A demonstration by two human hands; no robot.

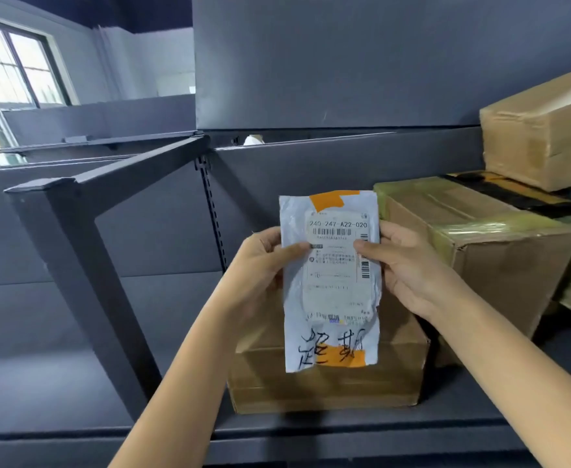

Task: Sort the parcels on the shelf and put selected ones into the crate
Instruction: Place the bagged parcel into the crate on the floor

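I hold a flat white mailer bag upright in front of the shelf, its shipping label facing me. It has orange tape at top and bottom and black handwriting near the lower edge. My left hand grips its left edge, thumb on the label. My right hand grips the right edge the same way. Behind the mailer a brown cardboard box sits on the dark shelf board. No crate is in view.
To the right lies a large taped cardboard box, with another brown box stacked higher at the far right on a black-and-yellow parcel. A dark metal shelf bracket slants down at left. A window is at upper left.
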